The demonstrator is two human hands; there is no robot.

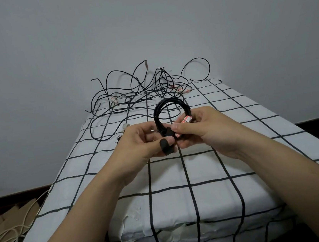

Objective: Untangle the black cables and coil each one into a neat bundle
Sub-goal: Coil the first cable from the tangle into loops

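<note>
Two hands on one thing?

Yes. The left hand (143, 141) and the right hand (199, 128) meet on a coiled cable (156, 118), held above the bed (201, 176). Its loop stands upright just over the grip.

How is the grip set?

The right hand's thumb and fingers curl round the bottom of the loop, together with plug ends that carry white-and-red labels (186, 119). The left hand pinches the loose end of a black strap (166, 148) between thumb and forefinger. The strap's other part wraps the coil right at the grip.

And the remaining cables?

Beyond the grip, well apart from it, a tangle of black cables (131, 98) sprawls over the far end of the bed, with some loops rising against the grey wall (142, 22). One strand curves back to just left of the left hand.

Anything else?

Down and far to the left of the grip, a cream cord (8, 236) lies on the floor beside cardboard (15, 213).
</note>
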